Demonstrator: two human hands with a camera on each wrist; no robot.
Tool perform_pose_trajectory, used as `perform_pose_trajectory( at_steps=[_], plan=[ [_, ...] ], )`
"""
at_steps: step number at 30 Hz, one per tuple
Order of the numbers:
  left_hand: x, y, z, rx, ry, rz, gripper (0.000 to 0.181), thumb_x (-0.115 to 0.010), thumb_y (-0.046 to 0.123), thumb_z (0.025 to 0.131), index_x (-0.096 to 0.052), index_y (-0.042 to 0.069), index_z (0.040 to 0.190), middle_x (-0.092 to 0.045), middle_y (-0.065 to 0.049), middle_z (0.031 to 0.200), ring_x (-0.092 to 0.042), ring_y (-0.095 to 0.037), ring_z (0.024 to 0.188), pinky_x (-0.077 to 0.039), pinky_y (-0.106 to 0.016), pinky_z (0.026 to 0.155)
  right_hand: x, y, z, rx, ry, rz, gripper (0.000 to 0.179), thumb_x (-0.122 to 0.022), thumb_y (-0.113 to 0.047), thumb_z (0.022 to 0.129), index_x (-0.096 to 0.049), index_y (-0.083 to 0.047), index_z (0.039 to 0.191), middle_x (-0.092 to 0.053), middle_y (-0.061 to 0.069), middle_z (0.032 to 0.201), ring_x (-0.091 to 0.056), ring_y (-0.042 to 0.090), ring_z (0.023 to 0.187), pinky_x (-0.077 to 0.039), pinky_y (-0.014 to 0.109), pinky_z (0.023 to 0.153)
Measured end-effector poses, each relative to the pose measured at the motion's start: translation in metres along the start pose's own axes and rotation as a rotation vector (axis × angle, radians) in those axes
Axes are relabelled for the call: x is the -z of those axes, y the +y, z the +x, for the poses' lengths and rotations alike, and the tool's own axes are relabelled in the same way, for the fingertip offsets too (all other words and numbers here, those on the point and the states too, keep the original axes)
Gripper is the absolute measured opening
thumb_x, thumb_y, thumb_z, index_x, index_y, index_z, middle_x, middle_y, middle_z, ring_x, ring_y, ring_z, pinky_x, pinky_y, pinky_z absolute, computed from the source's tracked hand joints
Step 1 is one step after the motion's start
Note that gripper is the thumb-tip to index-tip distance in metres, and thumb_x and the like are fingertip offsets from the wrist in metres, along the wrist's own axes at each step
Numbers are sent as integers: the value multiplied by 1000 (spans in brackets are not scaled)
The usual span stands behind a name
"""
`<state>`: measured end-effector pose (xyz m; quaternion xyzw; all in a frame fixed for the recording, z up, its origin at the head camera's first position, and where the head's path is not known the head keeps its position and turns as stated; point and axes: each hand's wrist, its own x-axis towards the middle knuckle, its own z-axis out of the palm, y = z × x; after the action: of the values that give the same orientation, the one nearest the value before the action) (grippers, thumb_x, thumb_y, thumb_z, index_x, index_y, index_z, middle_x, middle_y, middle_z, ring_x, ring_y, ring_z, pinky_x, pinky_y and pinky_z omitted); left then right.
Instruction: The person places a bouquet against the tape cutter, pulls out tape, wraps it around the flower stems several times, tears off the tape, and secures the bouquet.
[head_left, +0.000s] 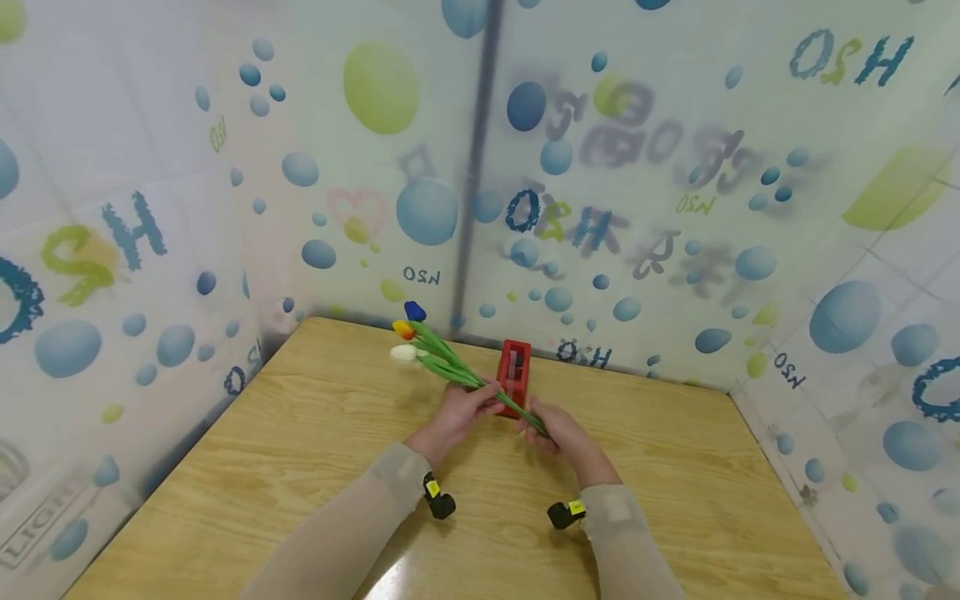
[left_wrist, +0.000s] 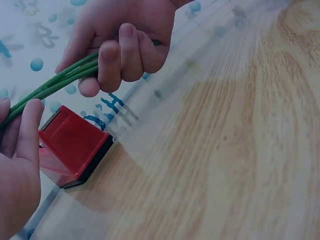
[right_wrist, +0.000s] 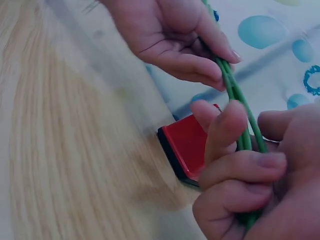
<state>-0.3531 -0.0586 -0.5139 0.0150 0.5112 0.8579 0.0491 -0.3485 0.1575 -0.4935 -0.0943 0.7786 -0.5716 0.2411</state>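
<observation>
Three artificial tulips, one blue (head_left: 415, 312), one orange (head_left: 404, 330) and one white (head_left: 405, 353), lie together in a bunch, heads toward the upper left. My left hand (head_left: 467, 410) grips their green stems (left_wrist: 65, 77) partway down, between thumb and fingers. Lower on the stems, near their ends, the right hand (head_left: 557, 429) has its fingers curled round them, as the right wrist view shows. Beneath and behind the stems a red tape dispenser (head_left: 514, 367) with a toothed edge and dark base stands on the table. Both hands are above the tabletop, apart from the dispenser.
The light wooden table (head_left: 315, 467) reaches back to a corner of patterned curtain walls (head_left: 360, 250), with its far edge just behind the dispenser. A small black wrist camera (head_left: 438, 497) sits on the left sleeve and another camera (head_left: 566, 513) on the right.
</observation>
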Motion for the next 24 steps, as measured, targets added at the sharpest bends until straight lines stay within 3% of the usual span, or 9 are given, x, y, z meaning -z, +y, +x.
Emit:
perform_pose_trajectory(
  at_steps=[4, 10, 13, 16, 20, 24],
  plan=[
    [0, -1, 0, -3, -14, 10, 14, -64, 0, 105, -65, -9, 115, -77, 1, 87, -75, -8, 78, -67, -22, 75, 3, 1, -1, -54, -59, 64, 61, -29, -44, 118, -71, -7, 94, -47, -8, 59, -33, 5, 48, -27, 18, 44],
    [-1, -1, 0, -5, 18, -3, 12, -62, 1, 106, -64, -8, 115, -76, 1, 90, -75, -9, 79, -67, -22, 75, 3, -1, 0, -26, -83, 61, 45, -39, -38, 117, -61, -8, 92, -42, -12, 59, -30, 5, 48, -28, 19, 45],
    [-1, -1, 2, -3, 27, -29, 9, -62, 3, 106, -65, -4, 113, -76, -2, 92, -75, -10, 80, -67, -23, 76, 1, -2, 3, 48, -27, -42, 47, -42, -36, 117, -61, -1, 92, -42, -10, 59, -29, 7, 47, -28, 20, 45],
    [-2, -1, 2, 3, 39, -70, 8, -61, 4, 107, -67, 0, 111, -77, -3, 94, -76, -11, 83, -68, -24, 77, -1, -2, 5, 144, 77, -210, 48, -46, -32, 116, -65, 6, 95, -45, -7, 64, -31, 10, 52, -29, 21, 48],
    [-3, 0, -1, 9, 39, -110, 8, -60, 3, 107, -66, 0, 113, -78, -2, 95, -76, -11, 84, -67, -24, 78, -4, -3, 6, 246, 219, -436, 41, -51, -25, 114, -70, 3, 92, -54, 1, 72, -40, 14, 63, -35, 25, 57],
    [-4, 0, -3, 16, 31, -126, 9, -62, 2, 107, -64, -1, 115, -77, -2, 96, -77, -11, 85, -67, -24, 80, -6, -4, 6, 318, 291, -588, 37, -53, -22, 113, -71, 0, 88, -64, 14, 77, -43, 16, 65, -40, 29, 62]
  ],
)
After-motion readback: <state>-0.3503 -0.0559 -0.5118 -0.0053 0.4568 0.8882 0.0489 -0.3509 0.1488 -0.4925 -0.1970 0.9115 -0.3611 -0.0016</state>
